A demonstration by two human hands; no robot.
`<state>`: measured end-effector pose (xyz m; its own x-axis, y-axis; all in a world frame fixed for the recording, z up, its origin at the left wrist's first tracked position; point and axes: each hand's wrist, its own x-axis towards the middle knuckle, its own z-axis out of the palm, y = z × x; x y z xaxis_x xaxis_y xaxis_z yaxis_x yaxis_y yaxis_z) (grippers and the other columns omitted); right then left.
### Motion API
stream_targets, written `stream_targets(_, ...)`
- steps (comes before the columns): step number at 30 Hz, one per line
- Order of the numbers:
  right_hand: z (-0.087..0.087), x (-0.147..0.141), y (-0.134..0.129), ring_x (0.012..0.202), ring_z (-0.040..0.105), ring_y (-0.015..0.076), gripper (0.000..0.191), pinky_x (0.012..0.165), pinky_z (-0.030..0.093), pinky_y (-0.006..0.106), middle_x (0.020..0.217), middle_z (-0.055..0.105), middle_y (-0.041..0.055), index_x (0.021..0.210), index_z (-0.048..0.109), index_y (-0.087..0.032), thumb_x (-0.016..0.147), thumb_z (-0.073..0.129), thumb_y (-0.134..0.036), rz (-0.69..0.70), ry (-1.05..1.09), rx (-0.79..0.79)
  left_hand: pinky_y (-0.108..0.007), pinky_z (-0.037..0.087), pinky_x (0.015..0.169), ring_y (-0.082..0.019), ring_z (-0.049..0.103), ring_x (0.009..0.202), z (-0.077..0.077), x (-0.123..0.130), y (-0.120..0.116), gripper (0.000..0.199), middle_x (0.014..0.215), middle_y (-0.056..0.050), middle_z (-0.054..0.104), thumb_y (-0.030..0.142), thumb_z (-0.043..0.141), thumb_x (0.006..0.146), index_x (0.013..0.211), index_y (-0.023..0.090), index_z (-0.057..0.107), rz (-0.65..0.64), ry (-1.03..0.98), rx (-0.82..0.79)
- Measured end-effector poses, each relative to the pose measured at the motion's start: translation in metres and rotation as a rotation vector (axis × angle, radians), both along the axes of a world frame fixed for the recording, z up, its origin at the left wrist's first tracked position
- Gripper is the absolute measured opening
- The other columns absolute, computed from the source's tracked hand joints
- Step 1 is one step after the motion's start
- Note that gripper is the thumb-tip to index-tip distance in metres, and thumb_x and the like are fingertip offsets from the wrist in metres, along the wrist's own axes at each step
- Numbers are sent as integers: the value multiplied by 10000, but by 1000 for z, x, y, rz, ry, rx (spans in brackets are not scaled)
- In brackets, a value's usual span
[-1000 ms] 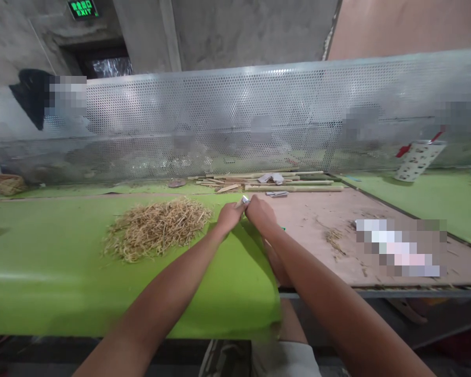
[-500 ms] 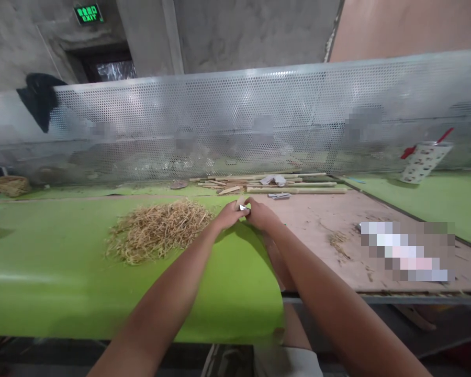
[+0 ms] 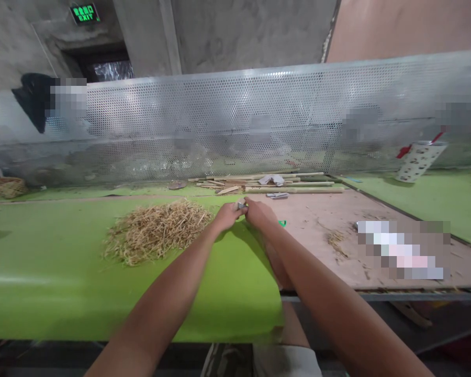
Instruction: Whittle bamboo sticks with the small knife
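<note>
Small pale, part-shiny piece [image 3: 240, 204]: between the two hands, over the green surface [image 3: 235, 293]; long axis not resolvable. Left hand [image 3: 225, 215]: grip closed on it. Right hand [image 3: 259, 213]: at its right side, grip closure hidden. Neither hand clearly nearer. Straw pile [image 3: 160, 230]: beyond left hand, leftward.

Over there, the bare left forearm [image 3: 168, 290] and bare right forearm [image 3: 317, 277] reach forward, slanting inward. The left hand [image 3: 226, 215] and right hand [image 3: 258, 213] meet close together, fingers curled inward.
</note>
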<state>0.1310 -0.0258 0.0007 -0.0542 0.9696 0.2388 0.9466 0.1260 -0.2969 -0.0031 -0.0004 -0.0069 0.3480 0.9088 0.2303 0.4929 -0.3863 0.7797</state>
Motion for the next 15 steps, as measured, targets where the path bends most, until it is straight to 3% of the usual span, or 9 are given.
stream_targets(10,0,-3,-1,889,632,244,267,684,422,304,967,670,129,1116,512,-187,895,366,-227,-101,75,23,-260,216,487,-95,346,448,-3,8,-3,533,484,21,434,691,548,660,548,181,446,216,-40,-67)
stream_targets(15,-2,1,2,911,620,244,299,703,425,311,1023,655,128,1165,495,-198,896,394,-277,-116,95,36,-254,246,488,-94,355,450,-2,7,-3,447,494,29,424,607,559,706,604,182,464,180,-142,-118)
